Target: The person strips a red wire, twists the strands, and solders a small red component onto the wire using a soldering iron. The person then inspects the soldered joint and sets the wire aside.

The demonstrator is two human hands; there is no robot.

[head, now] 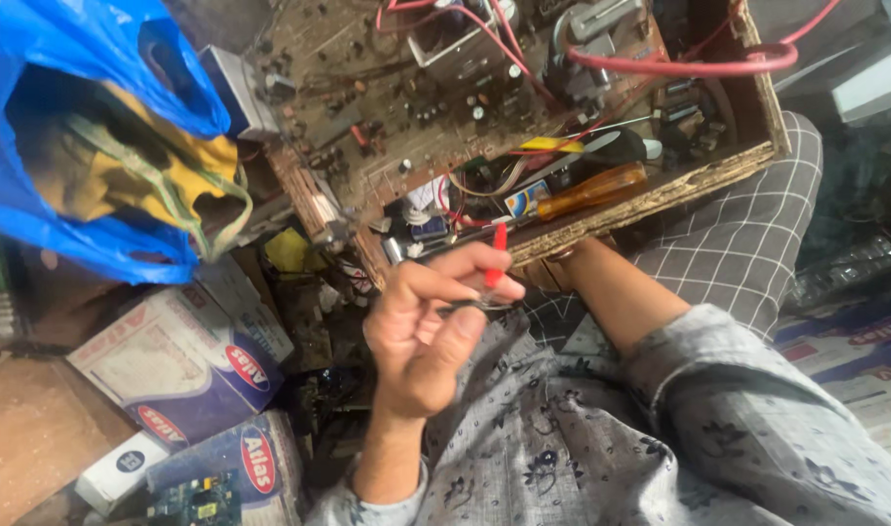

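Head view. Left hand (421, 336): fingers (470, 261) pinched shut on a thin red-tipped probe (496, 251), tip at their twelve o'clock, just short of the circuit board (387, 107). Right hand: hidden under the wooden tray (660, 190); grip cannot be told. Risk: the light pinch may let the probe slip against crowded red wires (679, 66).

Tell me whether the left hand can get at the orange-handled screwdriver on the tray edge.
Probably yes. The screwdriver lies exposed on the wooden tray's rim, just beyond the left hand, with nothing covering it. But that hand already pinches a thin red-tipped probe, so its fingers are occupied.
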